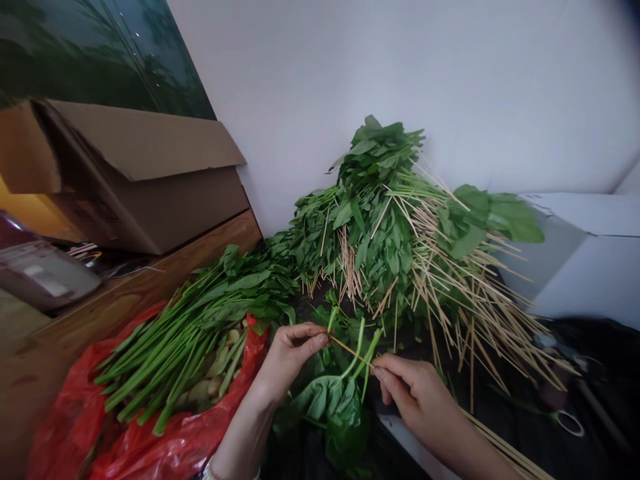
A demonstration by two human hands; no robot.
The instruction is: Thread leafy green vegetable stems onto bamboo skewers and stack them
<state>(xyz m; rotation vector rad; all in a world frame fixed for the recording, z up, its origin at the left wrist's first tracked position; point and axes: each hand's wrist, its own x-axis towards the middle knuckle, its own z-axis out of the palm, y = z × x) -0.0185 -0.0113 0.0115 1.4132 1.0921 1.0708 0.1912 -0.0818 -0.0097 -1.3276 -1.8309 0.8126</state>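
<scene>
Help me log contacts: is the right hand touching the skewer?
Touching: the head view shows the right hand pinching the skewer at its fingertips.

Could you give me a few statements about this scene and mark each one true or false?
1. The left hand and right hand hold the same thin stick. True.
2. The bag is blue. False: the bag under the long stems is red.
3. The cardboard box is left of the leafy pile. True.
4. No sticks show in the pile. False: many pale sticks poke out of it.
5. The right hand wears a glove. False: it is bare.
</scene>
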